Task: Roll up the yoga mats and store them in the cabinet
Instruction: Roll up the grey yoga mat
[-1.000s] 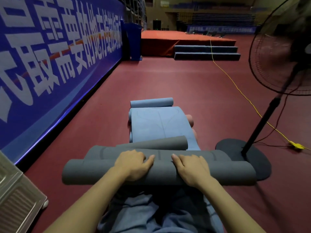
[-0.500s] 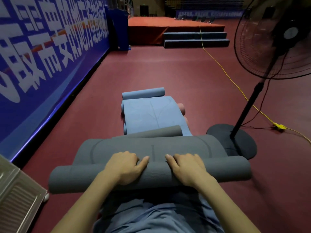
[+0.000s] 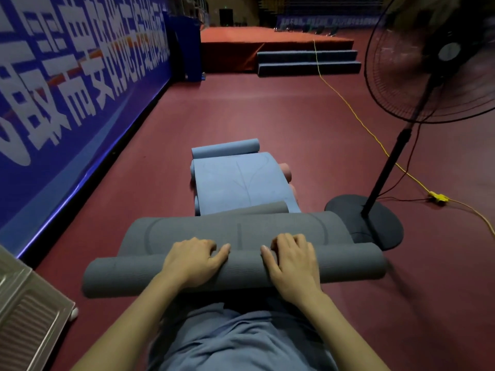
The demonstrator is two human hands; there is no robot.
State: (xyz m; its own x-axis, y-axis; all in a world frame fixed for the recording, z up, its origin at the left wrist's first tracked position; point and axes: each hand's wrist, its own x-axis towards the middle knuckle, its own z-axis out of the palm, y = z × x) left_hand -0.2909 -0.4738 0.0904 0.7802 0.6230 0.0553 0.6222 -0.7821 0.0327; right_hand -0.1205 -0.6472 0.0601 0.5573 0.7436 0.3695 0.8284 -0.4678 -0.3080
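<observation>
A grey yoga mat [image 3: 241, 226] lies across the red floor in front of me. Its near end is wound into a thick roll [image 3: 348, 263], and its far edge curls up. My left hand [image 3: 192, 259] and my right hand [image 3: 290, 259] grip the middle of the roll side by side. Their fingers curl over its top and the thumbs point inward. Beyond it lies a blue mat [image 3: 235, 180], flat in the middle with a rolled far end. A pink mat [image 3: 285, 170] peeks out from under its right side.
A metal cabinet corner [image 3: 24, 311] on casters sits at the lower left. A standing fan [image 3: 428, 62] has its round base [image 3: 348, 210] just right of the mats. A yellow cable [image 3: 348, 108] crosses the floor. A blue banner wall [image 3: 67, 89] runs along the left.
Both hands have stayed on the grey roll, with their fingers curled further over it. More of the grey mat's flat part shows beyond the roll, and the view has shifted.
</observation>
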